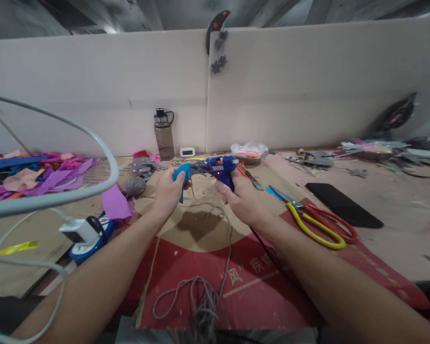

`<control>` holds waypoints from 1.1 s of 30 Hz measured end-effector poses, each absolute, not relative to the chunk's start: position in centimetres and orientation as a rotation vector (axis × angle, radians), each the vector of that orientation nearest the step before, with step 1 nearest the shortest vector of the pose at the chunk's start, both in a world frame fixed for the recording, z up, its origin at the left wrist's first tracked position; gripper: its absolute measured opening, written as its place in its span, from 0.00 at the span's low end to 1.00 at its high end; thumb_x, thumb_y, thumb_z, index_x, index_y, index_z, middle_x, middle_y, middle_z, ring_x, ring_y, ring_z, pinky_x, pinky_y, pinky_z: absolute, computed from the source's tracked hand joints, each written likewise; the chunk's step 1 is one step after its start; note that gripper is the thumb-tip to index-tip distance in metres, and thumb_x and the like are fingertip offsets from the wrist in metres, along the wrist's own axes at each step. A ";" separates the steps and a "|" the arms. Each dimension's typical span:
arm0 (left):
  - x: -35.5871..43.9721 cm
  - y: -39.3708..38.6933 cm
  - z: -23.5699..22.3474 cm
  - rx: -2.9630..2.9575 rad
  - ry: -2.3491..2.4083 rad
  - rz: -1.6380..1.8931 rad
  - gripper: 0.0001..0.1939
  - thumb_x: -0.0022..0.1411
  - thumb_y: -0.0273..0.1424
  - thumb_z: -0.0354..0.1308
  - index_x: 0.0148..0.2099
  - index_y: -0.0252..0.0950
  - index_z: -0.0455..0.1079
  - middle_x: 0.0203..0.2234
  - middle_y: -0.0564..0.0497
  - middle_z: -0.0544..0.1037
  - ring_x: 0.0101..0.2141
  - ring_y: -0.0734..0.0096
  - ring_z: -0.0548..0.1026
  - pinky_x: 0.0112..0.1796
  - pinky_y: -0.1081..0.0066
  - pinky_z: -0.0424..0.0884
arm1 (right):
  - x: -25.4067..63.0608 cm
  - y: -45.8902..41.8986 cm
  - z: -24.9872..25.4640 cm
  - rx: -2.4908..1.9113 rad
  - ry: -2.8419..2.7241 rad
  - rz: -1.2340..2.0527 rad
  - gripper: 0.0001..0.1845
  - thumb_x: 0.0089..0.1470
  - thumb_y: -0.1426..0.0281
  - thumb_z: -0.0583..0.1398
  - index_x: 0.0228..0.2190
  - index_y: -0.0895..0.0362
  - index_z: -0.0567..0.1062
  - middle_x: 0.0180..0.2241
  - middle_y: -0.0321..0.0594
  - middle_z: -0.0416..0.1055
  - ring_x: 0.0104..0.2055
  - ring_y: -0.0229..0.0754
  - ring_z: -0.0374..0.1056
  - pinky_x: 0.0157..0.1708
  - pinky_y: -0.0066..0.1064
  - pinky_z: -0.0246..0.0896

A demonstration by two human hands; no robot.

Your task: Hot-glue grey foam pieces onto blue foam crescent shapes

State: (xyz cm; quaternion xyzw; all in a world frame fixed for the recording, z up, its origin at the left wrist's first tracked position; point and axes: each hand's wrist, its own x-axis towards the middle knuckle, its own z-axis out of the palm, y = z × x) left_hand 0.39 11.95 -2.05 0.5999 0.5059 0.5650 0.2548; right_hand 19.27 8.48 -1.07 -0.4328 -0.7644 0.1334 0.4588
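My right hand (pixel 241 198) is closed round the grip of a blue hot glue gun (pixel 220 168), whose nozzle points left. My left hand (pixel 168 193) pinches a small blue piece of felt (pixel 183 173) right at the nozzle tip. Both hands hover over a sheet of cardboard (pixel 200 224) with a red print. A grey cord (pixel 215 239) trails from the hands down toward me and ends in a loose bundle. The gun's black cable runs under my right forearm.
Scissors with yellow and red handles (pixel 315 222) and a black phone (pixel 344 204) lie to the right. A water bottle (pixel 164 134), a small clock (pixel 187 152) and a bagged bowl (pixel 249 152) stand by the white partition. Felt scraps (pixel 39 177) pile up left, near a charger (pixel 79 230).
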 end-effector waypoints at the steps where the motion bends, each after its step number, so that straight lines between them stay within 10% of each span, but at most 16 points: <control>1: 0.4 12.0 -2.1 1.627 1.377 1.541 0.08 0.54 0.34 0.51 0.31 0.35 0.67 0.21 0.51 0.75 0.22 0.72 0.71 0.25 0.73 0.66 | 19.2 8.4 -1.0 -1.068 -1.890 0.334 0.13 0.56 0.64 0.50 0.42 0.56 0.66 0.33 0.44 0.71 0.35 0.48 0.67 0.33 0.39 0.61; 33: -0.5 12.4 -1.7 1.652 1.484 1.619 0.10 0.55 0.35 0.50 0.33 0.34 0.69 0.21 0.52 0.73 0.21 0.73 0.70 0.23 0.75 0.64 | 18.7 7.5 -0.9 -1.053 -2.116 0.177 0.18 0.57 0.66 0.50 0.48 0.60 0.64 0.42 0.50 0.70 0.43 0.49 0.66 0.40 0.40 0.61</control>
